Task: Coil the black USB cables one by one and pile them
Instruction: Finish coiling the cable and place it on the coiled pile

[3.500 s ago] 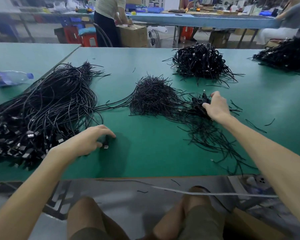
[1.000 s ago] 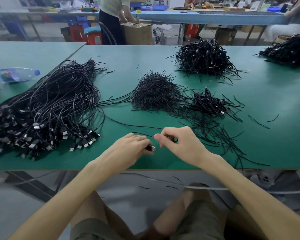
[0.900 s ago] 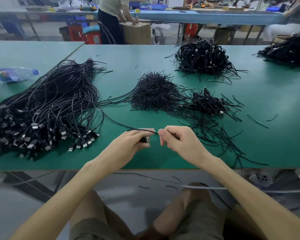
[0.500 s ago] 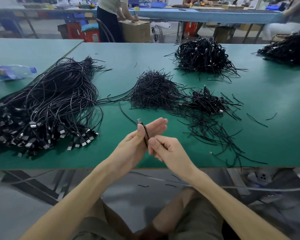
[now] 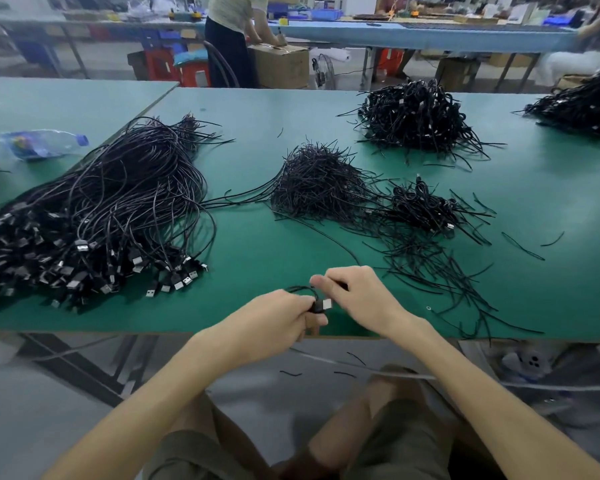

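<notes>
Green table (image 5: 257,109) carries black cable heaps (image 5: 118,209).

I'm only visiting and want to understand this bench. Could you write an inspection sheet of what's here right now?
Surface: green table, joined to a second one at left.
Job's things: USB cable in hand; uncoiled cable bundle at left; small coiled pile right of centre; larger coiled pile behind.
Clutter: heap of short black ties mid-table, loose ties scattered right; water bottle lying far left.
Grips: left hand holds the plug end; right hand pinches the cord.
Cables: held cable's slack trails across the table.
Surroundings: person at a cardboard box, blue bench behind.
</notes>
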`<action>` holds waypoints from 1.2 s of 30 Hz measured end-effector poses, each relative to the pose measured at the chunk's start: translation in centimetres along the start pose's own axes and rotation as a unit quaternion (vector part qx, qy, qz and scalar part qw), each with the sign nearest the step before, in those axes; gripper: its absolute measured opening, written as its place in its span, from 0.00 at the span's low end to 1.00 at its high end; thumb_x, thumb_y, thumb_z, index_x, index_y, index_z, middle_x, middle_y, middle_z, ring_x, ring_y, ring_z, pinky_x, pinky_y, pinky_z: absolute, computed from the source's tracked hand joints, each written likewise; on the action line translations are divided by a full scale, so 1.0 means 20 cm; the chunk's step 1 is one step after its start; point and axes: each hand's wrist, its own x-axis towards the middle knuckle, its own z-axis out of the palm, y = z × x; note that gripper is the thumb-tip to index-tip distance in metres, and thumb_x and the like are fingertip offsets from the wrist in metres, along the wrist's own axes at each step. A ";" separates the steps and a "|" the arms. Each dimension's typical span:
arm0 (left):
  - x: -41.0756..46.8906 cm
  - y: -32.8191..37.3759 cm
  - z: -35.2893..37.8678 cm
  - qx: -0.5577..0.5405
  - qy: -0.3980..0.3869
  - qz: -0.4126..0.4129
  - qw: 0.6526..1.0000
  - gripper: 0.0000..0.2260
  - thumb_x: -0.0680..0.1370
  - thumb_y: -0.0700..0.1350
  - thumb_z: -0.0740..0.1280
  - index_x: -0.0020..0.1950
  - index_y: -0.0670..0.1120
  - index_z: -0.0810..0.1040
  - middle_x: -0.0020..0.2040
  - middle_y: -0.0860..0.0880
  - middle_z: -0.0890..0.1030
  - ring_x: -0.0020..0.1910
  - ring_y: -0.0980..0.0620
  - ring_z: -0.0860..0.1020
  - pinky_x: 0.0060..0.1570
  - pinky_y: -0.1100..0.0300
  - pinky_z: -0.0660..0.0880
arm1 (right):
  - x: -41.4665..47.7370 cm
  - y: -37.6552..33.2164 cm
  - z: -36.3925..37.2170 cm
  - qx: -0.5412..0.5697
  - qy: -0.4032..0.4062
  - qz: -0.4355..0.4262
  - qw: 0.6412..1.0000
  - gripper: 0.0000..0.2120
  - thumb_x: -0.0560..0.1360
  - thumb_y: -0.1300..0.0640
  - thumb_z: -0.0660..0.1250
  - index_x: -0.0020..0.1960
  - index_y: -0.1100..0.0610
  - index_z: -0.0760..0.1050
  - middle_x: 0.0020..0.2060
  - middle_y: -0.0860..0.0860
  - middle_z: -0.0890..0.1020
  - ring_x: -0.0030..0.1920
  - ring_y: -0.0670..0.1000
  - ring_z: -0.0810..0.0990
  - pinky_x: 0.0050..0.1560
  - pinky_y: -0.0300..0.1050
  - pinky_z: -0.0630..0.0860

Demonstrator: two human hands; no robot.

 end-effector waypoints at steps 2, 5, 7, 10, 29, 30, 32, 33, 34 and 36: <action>0.02 -0.02 0.03 -0.004 0.084 0.026 0.996 0.11 0.84 0.44 0.63 0.45 0.39 0.74 0.44 0.52 0.77 0.46 0.49 0.73 0.52 0.55 0.70 | -0.01 -0.03 0.01 0.064 0.042 -0.009 0.997 0.27 0.83 0.42 0.59 0.29 0.53 0.67 0.23 0.43 0.69 0.27 0.43 0.65 0.32 0.38 0.61; 0.03 -0.04 0.07 -0.094 0.130 0.055 0.985 0.03 0.84 0.40 0.62 0.53 0.44 0.75 0.52 0.59 0.73 0.49 0.63 0.69 0.57 0.73 0.66 | 0.00 -0.08 0.03 0.142 0.085 -0.008 0.986 0.31 0.82 0.41 0.57 0.34 0.64 0.76 0.25 0.45 0.70 0.29 0.45 0.65 0.34 0.41 0.62; 0.04 -0.05 0.08 -0.132 0.142 0.051 0.980 0.10 0.85 0.38 0.59 0.58 0.53 0.73 0.56 0.57 0.75 0.53 0.67 0.71 0.57 0.79 0.62 | -0.01 -0.11 0.04 0.171 0.100 -0.012 0.980 0.32 0.82 0.41 0.57 0.39 0.68 0.79 0.27 0.50 0.72 0.31 0.48 0.68 0.36 0.47 0.65; 0.07 -0.05 0.07 -0.262 0.157 0.037 0.952 0.16 0.86 0.42 0.57 0.74 0.51 0.70 0.72 0.56 0.72 0.71 0.67 0.68 0.69 0.73 0.61 | -0.03 -0.15 0.05 0.202 0.116 -0.028 0.972 0.27 0.84 0.42 0.57 0.35 0.59 0.74 0.27 0.49 0.70 0.30 0.48 0.65 0.33 0.45 0.63; 0.00 -0.03 -0.06 0.016 0.020 -0.031 0.999 0.16 0.85 0.52 0.58 0.39 0.52 0.75 0.32 0.56 0.74 0.35 0.51 0.73 0.40 0.56 0.68 | 0.12 -0.05 0.06 -0.043 0.038 -0.032 0.998 0.27 0.80 0.39 0.62 0.28 0.53 0.63 0.26 0.51 0.69 0.32 0.52 0.66 0.42 0.52 0.67; 0.01 -0.03 -0.04 0.033 0.044 -0.040 0.998 0.15 0.85 0.53 0.57 0.41 0.51 0.75 0.34 0.55 0.74 0.37 0.49 0.74 0.41 0.55 0.69 | 0.14 -0.07 0.06 -0.011 0.053 -0.028 0.998 0.28 0.81 0.40 0.62 0.28 0.52 0.60 0.25 0.49 0.66 0.30 0.49 0.63 0.37 0.52 0.64; 0.04 -0.06 0.00 -0.025 0.123 -0.030 0.992 0.15 0.86 0.52 0.56 0.45 0.47 0.74 0.38 0.53 0.76 0.40 0.47 0.75 0.43 0.51 0.73 | 0.13 -0.09 0.07 0.089 0.093 -0.010 0.992 0.29 0.82 0.41 0.60 0.27 0.52 0.57 0.23 0.46 0.62 0.28 0.47 0.60 0.32 0.47 0.60; 0.05 -0.07 0.02 -0.061 0.160 -0.021 0.985 0.15 0.86 0.52 0.56 0.46 0.45 0.73 0.41 0.51 0.78 0.41 0.46 0.76 0.45 0.48 0.74 | 0.13 -0.10 0.08 0.138 0.109 0.003 0.984 0.29 0.83 0.41 0.60 0.27 0.51 0.57 0.23 0.45 0.62 0.28 0.46 0.60 0.32 0.44 0.60; 0.06 -0.07 0.03 -0.090 0.186 -0.015 0.978 0.14 0.86 0.52 0.56 0.46 0.45 0.73 0.42 0.49 0.79 0.42 0.46 0.76 0.45 0.46 0.75 | 0.13 -0.11 0.09 0.173 0.120 0.012 0.977 0.29 0.83 0.41 0.59 0.27 0.51 0.58 0.22 0.43 0.63 0.27 0.45 0.61 0.31 0.41 0.60; 0.08 -0.08 0.08 -0.159 0.212 -0.015 0.964 0.12 0.86 0.50 0.56 0.45 0.50 0.71 0.42 0.54 0.78 0.41 0.50 0.76 0.45 0.48 0.75 | 0.13 -0.14 0.11 0.200 0.140 0.014 0.970 0.29 0.83 0.42 0.59 0.26 0.49 0.59 0.22 0.42 0.65 0.27 0.44 0.61 0.30 0.38 0.60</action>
